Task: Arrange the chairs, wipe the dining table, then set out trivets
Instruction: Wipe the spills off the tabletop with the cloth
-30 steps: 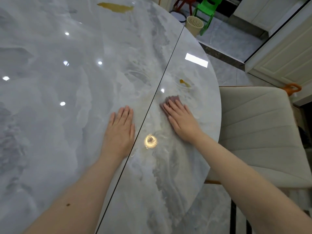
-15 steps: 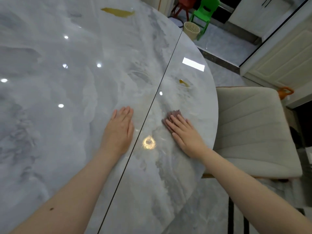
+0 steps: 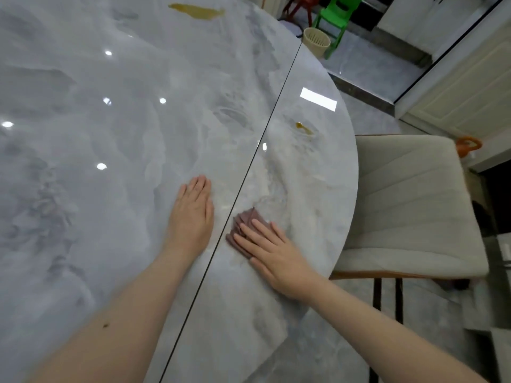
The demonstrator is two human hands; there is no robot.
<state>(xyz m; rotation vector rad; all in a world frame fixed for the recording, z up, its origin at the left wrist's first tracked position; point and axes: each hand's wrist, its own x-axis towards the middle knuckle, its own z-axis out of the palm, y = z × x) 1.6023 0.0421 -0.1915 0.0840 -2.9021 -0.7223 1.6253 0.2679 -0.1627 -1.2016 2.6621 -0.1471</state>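
Wiping step in hand: right hand [image 3: 272, 251] flat-fingered, pressing brown cloth [image 3: 244, 221] on marble surface [image 3: 110, 134] just right of the seam, left hand [image 3: 192, 214] flat and bracing; next, probably sweep far-right toward yellow smear [image 3: 303, 128].

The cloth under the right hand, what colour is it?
Dusky mauve-brown cloth, seen in the head view.

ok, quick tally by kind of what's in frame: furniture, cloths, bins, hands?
Dining table: 1
Chairs: 3 (beige padded chair, green child's chair, red chair partly cut off)
Cloth, under the right hand: 1
Beige slotted bin: 1
Hands: 2 (left hand flat on the table)
Total: 8
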